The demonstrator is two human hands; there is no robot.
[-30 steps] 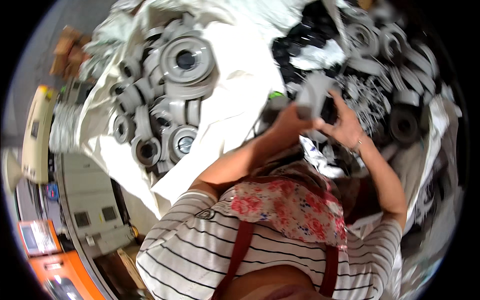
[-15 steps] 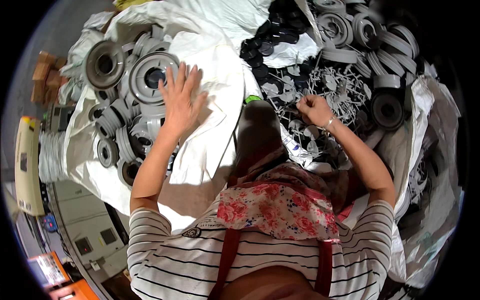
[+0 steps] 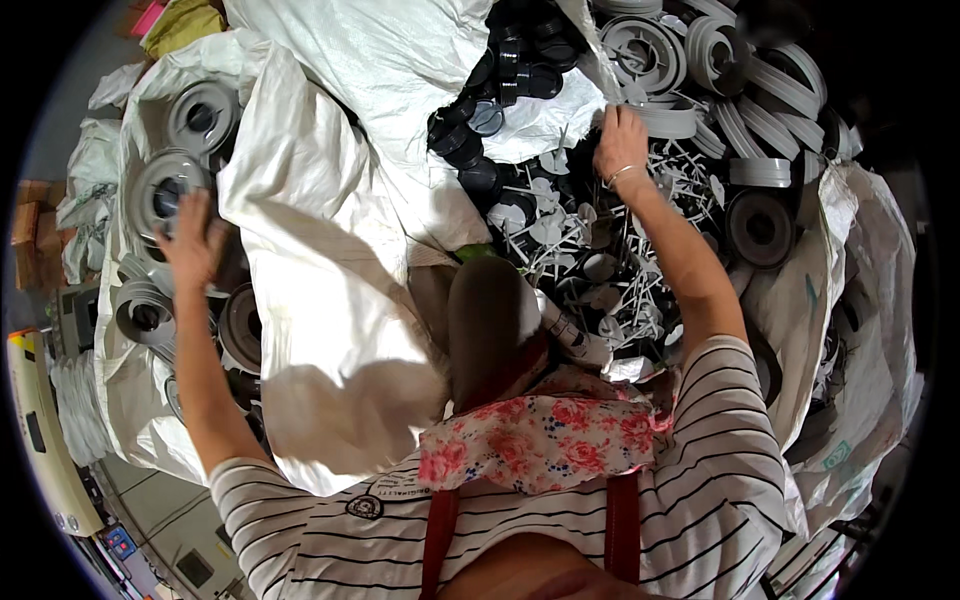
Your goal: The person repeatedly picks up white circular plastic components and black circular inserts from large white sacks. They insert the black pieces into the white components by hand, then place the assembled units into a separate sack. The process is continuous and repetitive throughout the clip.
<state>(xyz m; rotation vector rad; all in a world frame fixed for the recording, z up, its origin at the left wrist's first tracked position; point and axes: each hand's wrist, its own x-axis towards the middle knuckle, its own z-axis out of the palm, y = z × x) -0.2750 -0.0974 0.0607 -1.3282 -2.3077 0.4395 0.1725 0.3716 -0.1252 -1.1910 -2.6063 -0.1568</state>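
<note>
My left hand (image 3: 194,243) is at the left with its fingers apart, over a grey round plastic part (image 3: 150,190) with a dark centre hole. That part lies among similar ringed parts in an open white woven sack (image 3: 290,150). To the right, my right hand (image 3: 620,143) has its fingers closed beside the edge of a white sheet (image 3: 560,125); what they hold, if anything, is hidden. Below it lies a heap of thin grey stemmed discs (image 3: 640,265). Black caps (image 3: 540,80) are piled to its left.
Large grey ribbed rings (image 3: 645,55) are stacked at the far right. A dark-centred round part (image 3: 760,228) lies near another white sack (image 3: 850,220). My knee (image 3: 490,310) stands between the piles. Brown boxes (image 3: 40,235) and a cream machine (image 3: 50,430) are at the left.
My left hand has moved left and lower, over the sack's parts, whose layout has shifted. My right hand has moved up to the sheet's edge. The white sack cloth has spread toward me.
</note>
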